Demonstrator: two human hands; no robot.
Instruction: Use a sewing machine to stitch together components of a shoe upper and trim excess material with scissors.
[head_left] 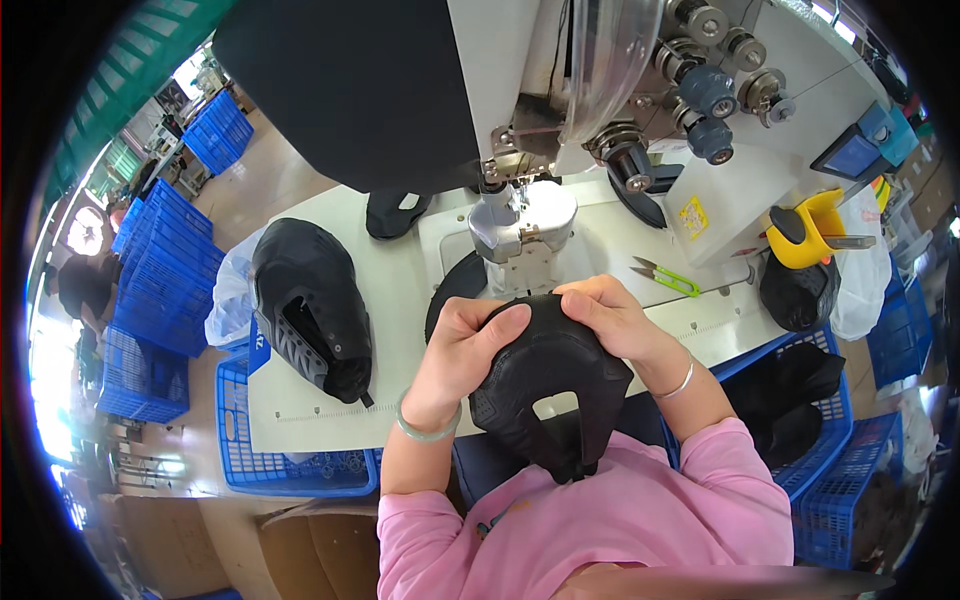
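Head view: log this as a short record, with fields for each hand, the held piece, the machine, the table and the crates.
Left hand: grips the black shoe upper, thumb on top
Right hand: grips its other side, thumb on top
Held piece: black shoe upper, off the table, in front of the pink shirt
Machine: sewing machine, beyond the hands
Table: second upper at left; green-handled snips at right
Crates: blue crate at left; blue crate at right, holding dark pieces
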